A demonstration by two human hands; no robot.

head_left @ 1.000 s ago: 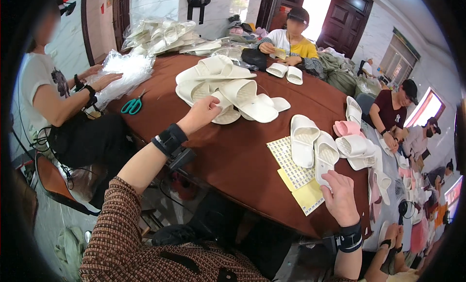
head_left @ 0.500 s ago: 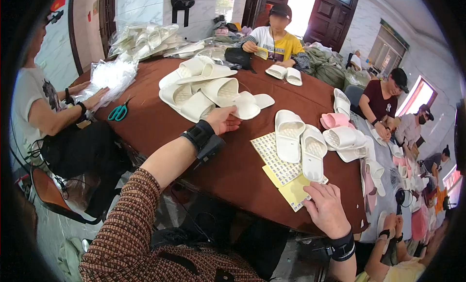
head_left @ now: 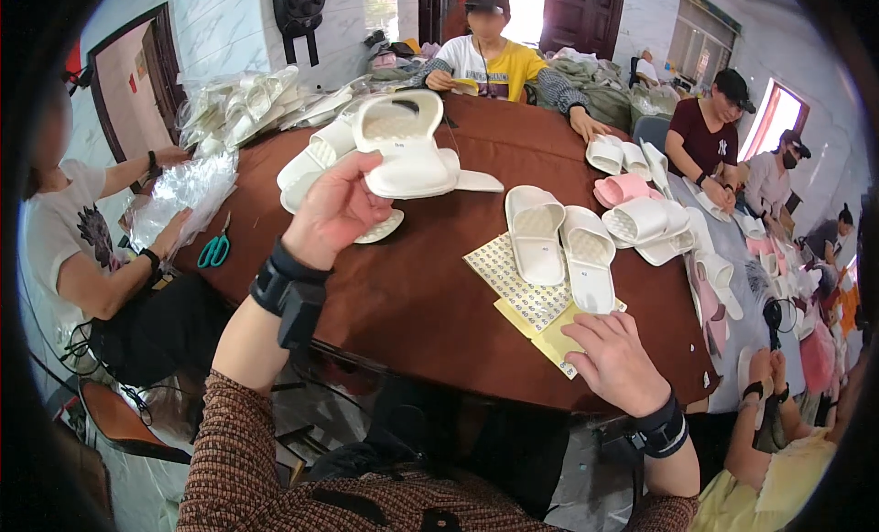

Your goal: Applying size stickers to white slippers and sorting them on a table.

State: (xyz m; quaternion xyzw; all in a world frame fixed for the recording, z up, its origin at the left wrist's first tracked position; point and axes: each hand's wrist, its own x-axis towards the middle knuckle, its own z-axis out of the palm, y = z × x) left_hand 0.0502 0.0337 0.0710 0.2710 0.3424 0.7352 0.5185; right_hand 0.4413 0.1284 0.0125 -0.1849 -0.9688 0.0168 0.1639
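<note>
My left hand (head_left: 337, 213) grips a white slipper (head_left: 412, 166) by its edge, lifted and tilted over the brown-covered table. Behind it lie more white slippers (head_left: 316, 161), partly hidden by my hand and the held one. My right hand (head_left: 623, 363) is over the yellow-backed sticker sheets (head_left: 545, 335), fingers stretched forward and thumb apart. Whether a small sticker clings to its fingertips cannot be made out. Just beyond that hand, a pair of white slippers, the left one (head_left: 534, 239) and the right one (head_left: 589, 271), rests partly on the sheets.
Teal scissors (head_left: 214, 250) lie at the left, near a person handling clear plastic bags (head_left: 188, 198). Bagged slippers (head_left: 243, 111) are heaped at the far left. Across the table, a person touches white slippers (head_left: 613, 154). Pink slippers (head_left: 624, 190) and white ones lie along the right edge.
My left hand has closed on a white slipper and raised it off the pile toward me. The far person's pair has moved to the right. My right hand remains by the sheets.
</note>
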